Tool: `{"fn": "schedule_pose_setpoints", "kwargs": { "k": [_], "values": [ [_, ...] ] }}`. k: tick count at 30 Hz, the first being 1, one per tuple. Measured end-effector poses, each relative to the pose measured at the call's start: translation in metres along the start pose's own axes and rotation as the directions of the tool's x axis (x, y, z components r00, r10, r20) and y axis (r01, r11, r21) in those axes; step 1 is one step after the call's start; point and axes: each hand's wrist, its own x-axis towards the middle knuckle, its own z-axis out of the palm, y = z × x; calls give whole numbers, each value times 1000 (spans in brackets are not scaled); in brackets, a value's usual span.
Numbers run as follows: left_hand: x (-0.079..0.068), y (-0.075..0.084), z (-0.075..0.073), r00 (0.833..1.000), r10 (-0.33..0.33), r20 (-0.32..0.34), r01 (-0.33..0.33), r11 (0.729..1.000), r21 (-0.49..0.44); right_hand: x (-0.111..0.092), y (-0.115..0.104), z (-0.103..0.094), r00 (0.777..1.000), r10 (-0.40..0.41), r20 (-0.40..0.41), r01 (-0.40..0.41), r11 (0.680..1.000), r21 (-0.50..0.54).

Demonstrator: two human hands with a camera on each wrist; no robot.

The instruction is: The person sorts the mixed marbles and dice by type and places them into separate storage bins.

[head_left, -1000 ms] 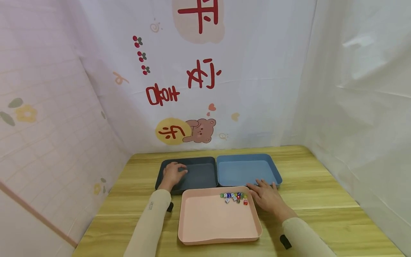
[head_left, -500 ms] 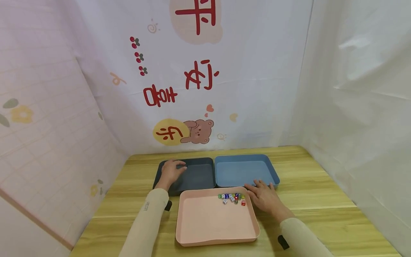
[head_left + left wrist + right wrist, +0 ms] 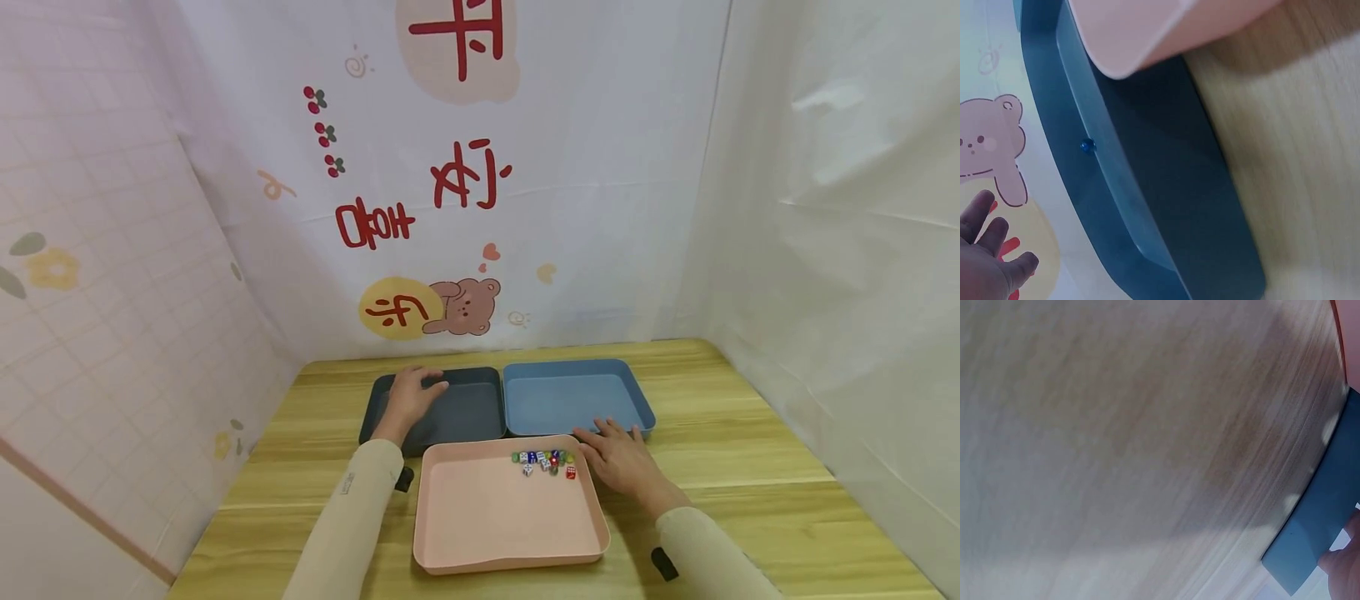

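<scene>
My left hand (image 3: 414, 398) hovers over the dark blue tray (image 3: 468, 417), thumb and fingers apart, nothing between them. In the left wrist view a small blue marble (image 3: 1087, 145) lies in that tray, away from the spread fingers (image 3: 994, 235). My right hand (image 3: 621, 458) has its fingers loosely extended at the near rim of the light blue tray (image 3: 573, 397), beside the pink tray's right corner. Several dice and marbles, such as a red die (image 3: 571, 472) and a white die (image 3: 528, 470), are gathered in the pink tray's (image 3: 510, 525) far right corner.
Both blue trays stand side by side at the back of the wooden table (image 3: 720, 442), with the pink tray in front of them. A printed white cloth (image 3: 600, 208) hangs behind the table and along its sides.
The left hand has shifted slightly right and toward the back over the dark tray, and its thumb and fingers have parted. The right hand has stayed in place.
</scene>
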Motion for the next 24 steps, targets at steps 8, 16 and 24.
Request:
{"fn": "schedule_pose_setpoints", "kwargs": {
  "k": [8, 16, 24],
  "values": [
    [-4, 11, 6, 1000, 11, -3, -11, 995, -99, 0, -2, 0, 1000, 1, -2, -1, 1000, -1],
    [-8, 21, 15, 999, 51, 8, -49, 988, -148, 1, -1, 1, 1000, -4, -4, 4, 1000, -5],
    [-12, 32, 26, 998, 45, 40, -36, 977, -212, 1, -1, 0, 1000, -5, 0, 5, 1000, -5]
  ]
}}
